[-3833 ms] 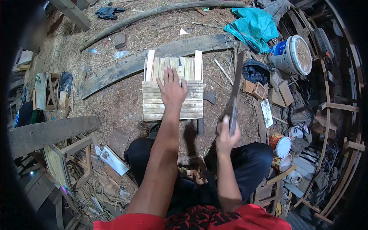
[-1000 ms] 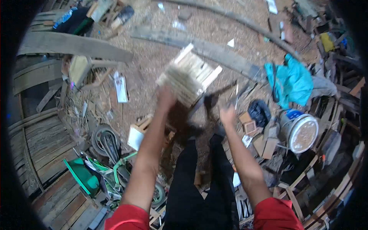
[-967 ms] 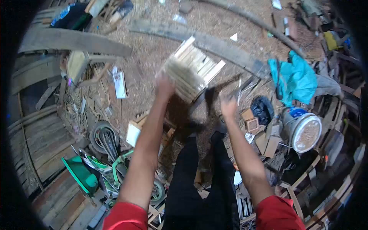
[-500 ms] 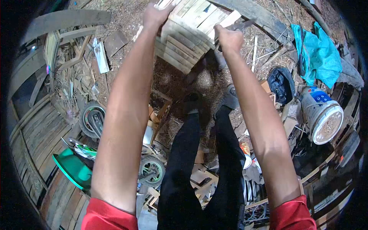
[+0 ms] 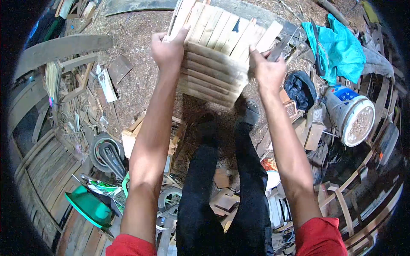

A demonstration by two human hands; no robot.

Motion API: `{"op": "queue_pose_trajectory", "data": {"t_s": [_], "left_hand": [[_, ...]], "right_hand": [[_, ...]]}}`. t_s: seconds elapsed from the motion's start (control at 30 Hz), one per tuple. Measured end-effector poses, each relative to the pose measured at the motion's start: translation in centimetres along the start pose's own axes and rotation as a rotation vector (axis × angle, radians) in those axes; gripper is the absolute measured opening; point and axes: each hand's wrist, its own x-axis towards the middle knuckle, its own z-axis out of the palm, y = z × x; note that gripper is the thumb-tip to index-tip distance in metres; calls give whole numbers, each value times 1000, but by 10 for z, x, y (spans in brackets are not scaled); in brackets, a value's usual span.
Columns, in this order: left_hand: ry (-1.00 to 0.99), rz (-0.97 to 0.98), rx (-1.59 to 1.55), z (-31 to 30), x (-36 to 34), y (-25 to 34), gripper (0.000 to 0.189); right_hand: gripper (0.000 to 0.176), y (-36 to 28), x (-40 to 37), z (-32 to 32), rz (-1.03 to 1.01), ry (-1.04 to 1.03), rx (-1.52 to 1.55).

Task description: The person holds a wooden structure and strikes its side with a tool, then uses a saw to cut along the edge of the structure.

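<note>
A slatted wooden piece [image 5: 213, 70], made of pale strips side by side, is held up in front of me over the ground. My left hand [image 5: 168, 49] grips its left edge, with the fingers wrapped round it. At the right edge, my right hand [image 5: 268, 70] is closed on the same piece. A dark flat blade-like tool [image 5: 279, 48] sticks out past the right hand's fingers; its handle is hidden. Light falls on the upper slats, and the lower ones are in shadow.
A teal sack [image 5: 337, 51], a black bag [image 5: 300, 90] and a white bucket [image 5: 358, 121] lie at the right. A toy motorbike [image 5: 109, 153] and a green plastic piece [image 5: 89, 207] are at lower left. A long plank [image 5: 141, 6] crosses the top; wood scraps litter the ground.
Both hands have come down and nearer to me with the slatted piece, which is turned and tilted differently. The view has shifted slightly.
</note>
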Motion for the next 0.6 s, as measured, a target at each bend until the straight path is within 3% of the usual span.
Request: {"op": "queue_pose_trajectory", "data": {"t_s": [0.13,0.17,0.27,0.3,0.4,0.5,0.6], "left_hand": [[-43,104,82,31,2,8,59],[-33,108,71,39,-8,11,51],[-147,99,169,66,8,-27,40],[-169,-49,188,65,-5,-7,35],[28,330,293,93,-2,-25,29],[4,495,154,100,4,-24,33],[20,897,292,116,-12,-15,44]], "right_hand": [[36,-13,50,-22,-89,7,-92],[38,-9,62,-26,-125,0,-101],[42,23,91,-27,-225,6,-286],[43,25,93,-26,-201,23,-324],[42,26,103,-33,-189,-1,-271],[43,28,110,-34,-225,-7,-257],[44,30,105,-36,-212,-19,-153]]}}
